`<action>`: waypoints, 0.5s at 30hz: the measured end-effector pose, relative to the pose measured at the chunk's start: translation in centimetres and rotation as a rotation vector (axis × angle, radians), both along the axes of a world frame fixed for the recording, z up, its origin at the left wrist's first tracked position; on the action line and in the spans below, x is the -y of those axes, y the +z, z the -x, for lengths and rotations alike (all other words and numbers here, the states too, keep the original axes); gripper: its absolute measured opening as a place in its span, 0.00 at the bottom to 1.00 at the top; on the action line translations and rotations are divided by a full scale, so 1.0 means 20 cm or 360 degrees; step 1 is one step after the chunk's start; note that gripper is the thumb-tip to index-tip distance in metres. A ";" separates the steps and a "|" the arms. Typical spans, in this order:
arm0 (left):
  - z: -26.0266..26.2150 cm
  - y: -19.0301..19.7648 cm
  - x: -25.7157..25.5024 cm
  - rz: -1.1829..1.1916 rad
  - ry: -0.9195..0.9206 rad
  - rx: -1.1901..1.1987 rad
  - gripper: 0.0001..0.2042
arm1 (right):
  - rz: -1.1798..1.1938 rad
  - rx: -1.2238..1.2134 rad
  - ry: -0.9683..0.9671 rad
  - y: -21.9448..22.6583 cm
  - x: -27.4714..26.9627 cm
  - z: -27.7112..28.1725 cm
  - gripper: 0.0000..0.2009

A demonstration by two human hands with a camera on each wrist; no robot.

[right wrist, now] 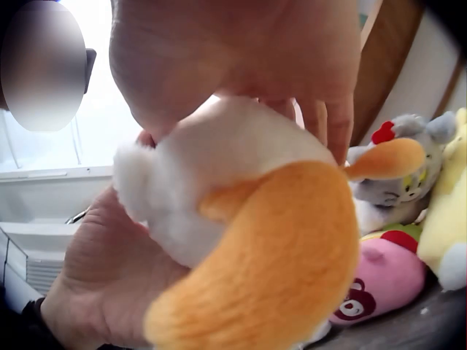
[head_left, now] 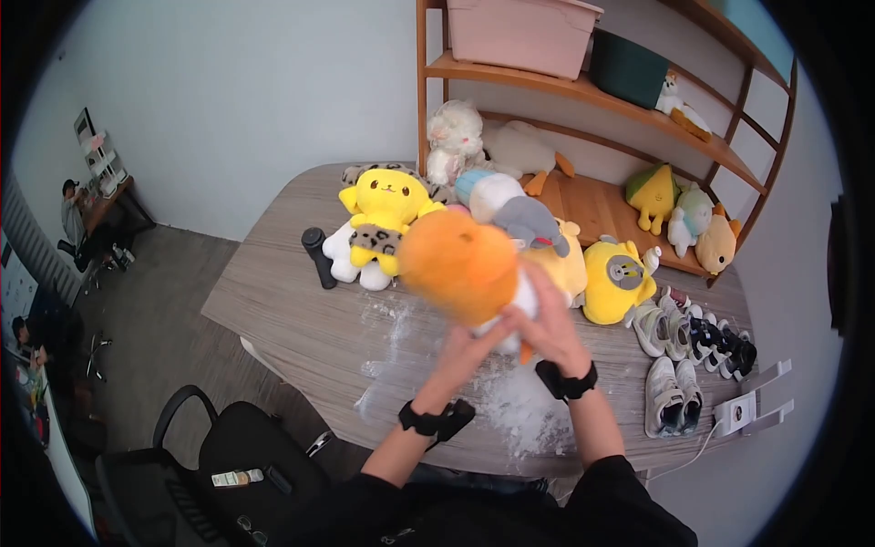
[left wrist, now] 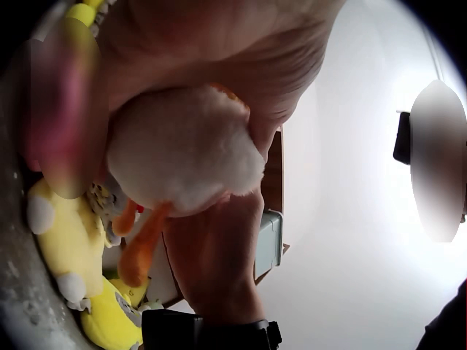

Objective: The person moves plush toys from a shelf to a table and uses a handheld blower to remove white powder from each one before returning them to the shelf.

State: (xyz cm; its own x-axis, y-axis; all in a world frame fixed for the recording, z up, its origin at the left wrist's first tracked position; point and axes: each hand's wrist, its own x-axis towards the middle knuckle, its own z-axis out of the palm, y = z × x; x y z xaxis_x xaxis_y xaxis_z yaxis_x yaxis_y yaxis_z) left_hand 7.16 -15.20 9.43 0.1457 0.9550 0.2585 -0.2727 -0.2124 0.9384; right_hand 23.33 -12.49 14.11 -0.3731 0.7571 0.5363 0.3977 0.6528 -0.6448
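An orange and white plush toy (head_left: pixel 460 264) is held up above the table by both hands. Around its white lower part curl the fingers of my left hand (head_left: pixel 467 354), and my right hand (head_left: pixel 550 326) grips the other side. In the left wrist view the toy's white body (left wrist: pixel 182 153) lies between the two palms, with orange feet hanging below. The right wrist view has the white body (right wrist: pixel 226 160) under my right hand (right wrist: pixel 241 58), a large orange part (right wrist: pixel 270 262) in front, and my left hand (right wrist: pixel 109 277) beneath.
Plush toys, among them a yellow one (head_left: pixel 387 196), line the table's back below a wooden shelf (head_left: pixel 547 82). A black bottle (head_left: pixel 319 258) stands left. White powder (head_left: pixel 529 410) covers part of the table (head_left: pixel 273 273). Shoes (head_left: pixel 673 397) sit right, and a chair (head_left: pixel 246 438) is at left.
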 end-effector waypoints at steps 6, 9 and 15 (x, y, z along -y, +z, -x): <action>0.19 -0.16 0.11 0.0194 0.0824 0.0285 0.36 | 0.0293 0.0090 0.0346 -0.07 0.01 0.05 0.23; 0.36 -0.16 0.09 0.0157 0.1066 0.0696 0.36 | 0.0586 0.0191 0.0388 -0.07 0.01 -0.01 0.21; 0.94 -0.26 -0.02 0.0311 0.1463 0.0937 0.29 | 0.0635 0.0043 0.0291 -0.16 -0.07 -0.24 0.19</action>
State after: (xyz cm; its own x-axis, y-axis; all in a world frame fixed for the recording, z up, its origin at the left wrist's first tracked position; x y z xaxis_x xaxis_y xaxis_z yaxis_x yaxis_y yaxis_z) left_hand -11.65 -14.84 4.20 -0.7355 0.6681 -0.1126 -0.5015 -0.4252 0.7534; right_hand 28.18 -11.13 10.85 -0.5301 0.8232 0.2034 0.3192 0.4159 -0.8515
